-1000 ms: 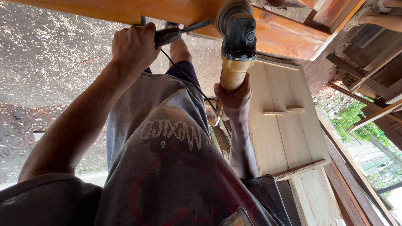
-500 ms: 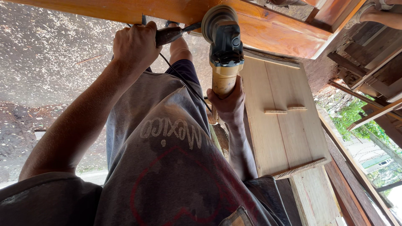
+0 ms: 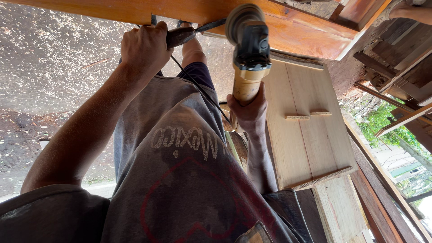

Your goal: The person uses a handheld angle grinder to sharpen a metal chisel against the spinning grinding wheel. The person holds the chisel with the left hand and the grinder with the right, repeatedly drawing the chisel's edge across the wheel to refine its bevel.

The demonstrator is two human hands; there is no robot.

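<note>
We see a glossy orange varnished wood beam (image 3: 288,27), matt pale raw boards (image 3: 306,135), and a black-and-tan plastic grinder (image 3: 249,49).

Pale wooden panels (image 3: 310,144) lie stacked off to the side, two short wood strips (image 3: 308,115) resting on top. Sawdust speckles the dark ground (image 3: 49,67), and green foliage (image 3: 382,123) shows beyond.

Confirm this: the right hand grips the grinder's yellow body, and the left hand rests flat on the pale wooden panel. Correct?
Not quite. In the head view the left hand grips a dark handle by the orange beam, off the pale panel. The right hand does grip the grinder.
</note>
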